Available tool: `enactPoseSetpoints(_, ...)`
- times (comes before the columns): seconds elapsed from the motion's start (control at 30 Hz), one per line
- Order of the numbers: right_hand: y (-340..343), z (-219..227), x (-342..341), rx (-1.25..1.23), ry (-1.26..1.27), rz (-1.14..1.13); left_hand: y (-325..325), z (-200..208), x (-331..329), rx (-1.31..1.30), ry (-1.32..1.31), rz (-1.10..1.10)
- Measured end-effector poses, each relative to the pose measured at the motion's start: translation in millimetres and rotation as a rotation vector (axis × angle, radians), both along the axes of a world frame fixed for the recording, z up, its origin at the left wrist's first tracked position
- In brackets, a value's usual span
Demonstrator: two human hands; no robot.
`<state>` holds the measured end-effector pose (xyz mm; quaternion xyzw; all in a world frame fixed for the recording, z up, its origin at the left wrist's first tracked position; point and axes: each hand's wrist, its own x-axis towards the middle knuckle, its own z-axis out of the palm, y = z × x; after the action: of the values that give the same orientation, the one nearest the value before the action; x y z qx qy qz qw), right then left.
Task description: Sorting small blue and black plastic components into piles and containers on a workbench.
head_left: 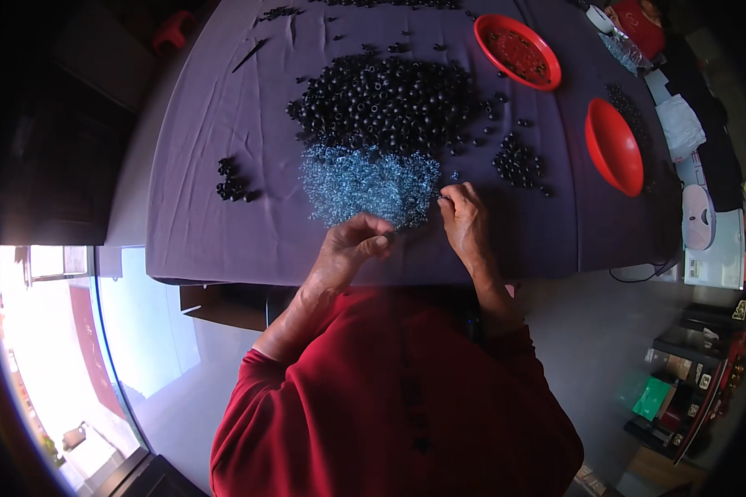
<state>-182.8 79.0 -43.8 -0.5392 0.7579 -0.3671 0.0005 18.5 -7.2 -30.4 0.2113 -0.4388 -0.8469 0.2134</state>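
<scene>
My left hand (352, 246) hovers at the near edge of a heap of tiny pale blue beads (366, 184), fingers curled and pinched on something small and dark that I cannot make out. My right hand (464, 220) sits just right of that heap, thumb and forefinger pinched on a thin needle-like thing pointing toward the beads. Behind the blue heap lies a large pile of black round beads (389, 101). Both lie on a purple cloth (215, 124) over the table.
Small clusters of black beads lie at the left (234, 184) and right (520, 163). Two red bowls (518, 51) (613, 147) stand at the back right. White devices (704, 224) and a plastic bag sit along the right edge. Shelves with boxes stand at lower right.
</scene>
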Motion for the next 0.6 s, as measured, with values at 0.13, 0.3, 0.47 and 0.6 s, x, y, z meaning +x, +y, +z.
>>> enactPoseSetpoints(0.13, 0, -4, 0, -0.034, -0.111, -0.014, 1, 4, -9, 0.017, 0.046, 0.035)
enactPoseSetpoints(0.3, 10, 24, 17, -0.102, -0.746, 0.11, 0, 7, -17, 0.088, 0.163, 0.04)
enactPoseSetpoints(0.47, 7, 59, 35, -0.162, -0.454, 0.336, 4, 9, -21, 0.056, 0.133, 0.057)
enactPoseSetpoints(0.6, 4, 64, 44, -0.18, -0.217, 0.361, 6, 12, -22, 0.005, 0.108, 0.083)
